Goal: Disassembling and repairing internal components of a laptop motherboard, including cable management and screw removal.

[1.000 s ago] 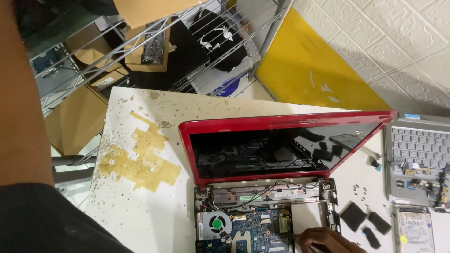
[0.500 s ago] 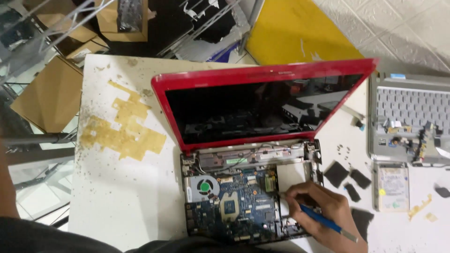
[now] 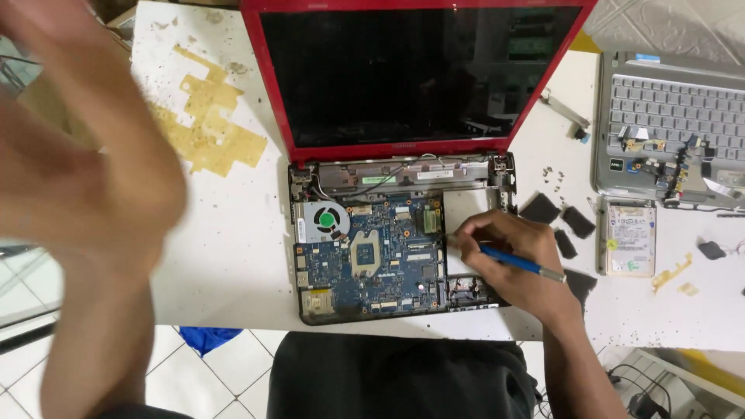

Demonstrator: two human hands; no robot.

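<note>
Fingers of the right hand (image 3: 516,256) pinch a blue screwdriver (image 3: 520,264), its tip just past them on the open red laptop's (image 3: 419,140) blue circuit board (image 3: 372,256). Left hand (image 3: 77,171) floats blurry, fingers spread, well away, holding nothing.

A repair workshop — opened red laptop (image 3: 403,155), loose drive (image 3: 629,237), parts-strewn bench (image 3: 233,256).
</note>
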